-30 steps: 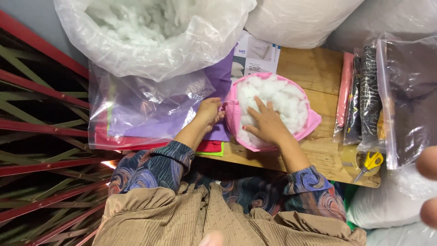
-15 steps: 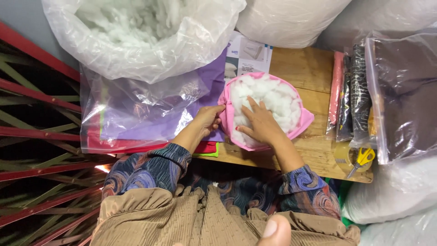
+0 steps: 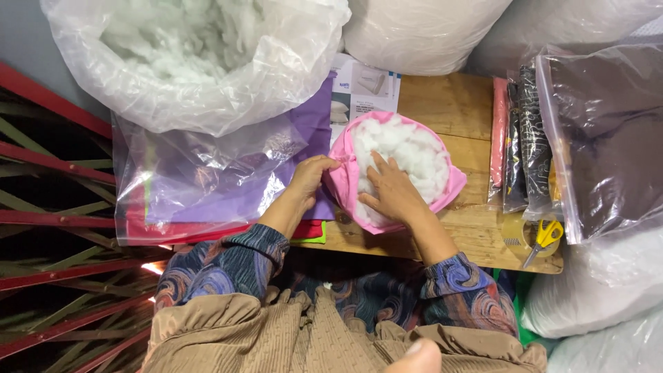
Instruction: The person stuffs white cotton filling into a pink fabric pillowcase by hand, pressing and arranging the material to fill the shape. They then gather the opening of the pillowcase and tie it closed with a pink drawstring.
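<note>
A pink fabric cover (image 3: 452, 190) lies open on the wooden table (image 3: 449, 107), filled with white fluffy stuffing (image 3: 407, 148). My left hand (image 3: 311, 179) grips the cover's left rim. My right hand (image 3: 390, 190) lies flat on the stuffing inside the cover, fingers spread and pressing down. Both forearms wear sleeves with a swirl pattern.
A big clear bag of white stuffing (image 3: 193, 55) stands at the upper left. A clear bag of purple and red fabric (image 3: 207, 186) lies below it. Packed fabrics (image 3: 518, 138), a tape roll (image 3: 514, 231) and yellow-handled scissors (image 3: 545, 238) are at the right. White sacks surround the table.
My right hand has shifted slightly lower on the stuffing. My left hand keeps its hold on the cover's rim. The view has drifted a little.
</note>
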